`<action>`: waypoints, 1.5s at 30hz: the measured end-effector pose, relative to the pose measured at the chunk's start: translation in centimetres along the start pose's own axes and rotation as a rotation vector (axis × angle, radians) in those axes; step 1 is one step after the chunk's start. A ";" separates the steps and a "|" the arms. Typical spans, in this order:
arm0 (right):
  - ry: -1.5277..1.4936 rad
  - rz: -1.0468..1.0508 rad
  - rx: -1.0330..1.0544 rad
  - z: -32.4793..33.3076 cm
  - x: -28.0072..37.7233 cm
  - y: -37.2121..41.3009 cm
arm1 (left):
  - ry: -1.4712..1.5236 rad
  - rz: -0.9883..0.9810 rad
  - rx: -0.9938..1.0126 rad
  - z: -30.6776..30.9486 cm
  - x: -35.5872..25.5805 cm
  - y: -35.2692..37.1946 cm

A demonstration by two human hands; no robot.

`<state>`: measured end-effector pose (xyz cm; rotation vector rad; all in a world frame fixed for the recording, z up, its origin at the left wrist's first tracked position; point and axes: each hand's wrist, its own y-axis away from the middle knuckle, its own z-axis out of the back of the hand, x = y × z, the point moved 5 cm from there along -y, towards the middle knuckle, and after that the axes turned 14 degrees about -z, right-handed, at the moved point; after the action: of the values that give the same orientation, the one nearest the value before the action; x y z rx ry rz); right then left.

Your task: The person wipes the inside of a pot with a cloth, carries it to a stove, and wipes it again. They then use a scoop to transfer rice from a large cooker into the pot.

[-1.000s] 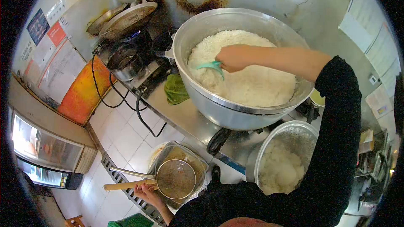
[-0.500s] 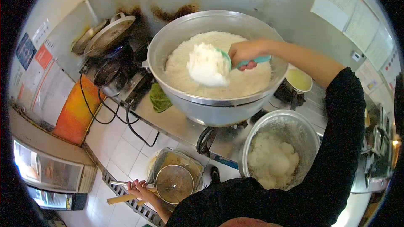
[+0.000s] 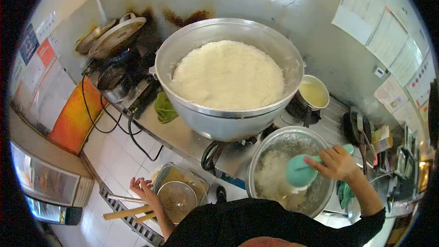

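My right hand is closed round the handle of a teal scoop. The scoop hangs inside the smaller metal pot, its back facing up, over white rice or a similar white grain. My left hand is low at the left with its fingers loosely apart, above the metal handle of a round sieve; I see nothing held in it. Behind, a large metal pot stands on the stove with a broad white mound of the same-looking grain.
A small pan of pale yellow liquid is right of the large pot. A green cloth lies at its left. Dark pans and lids crowd the back left. Below the sieve is a plastic-lined bin, with wooden handles beside it.
My right hand has moved the scoop from above the large pot, where it was heaped with white grain, down into the smaller pot. My left hand has loosened its fingers by the sieve handle.
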<state>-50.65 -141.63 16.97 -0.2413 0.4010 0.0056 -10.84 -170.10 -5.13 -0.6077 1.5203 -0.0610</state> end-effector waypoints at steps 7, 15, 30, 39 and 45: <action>0.173 -0.302 -0.223 6.2 -7.5 -15.5 | 0.025 -0.030 -0.032 0.0 -0.2 -1.0; 0.194 -0.405 0.186 -15.0 -10.6 -41.9 | 0.036 0.001 -0.119 2.0 2.1 -1.5; -0.028 -0.113 0.476 -16.9 -3.3 -37.8 | -0.036 0.229 -0.113 3.3 6.6 0.6; -0.148 -0.090 0.591 -16.4 -1.2 -33.7 | -0.060 0.247 -0.172 3.8 5.1 1.0; -0.265 -0.067 0.642 -13.9 1.0 -32.7 | -0.082 0.234 -0.127 3.4 5.2 0.6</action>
<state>-53.42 -176.65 11.71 0.3778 0.1159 -0.1541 -7.45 -170.58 -10.39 -0.5218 1.5141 0.2384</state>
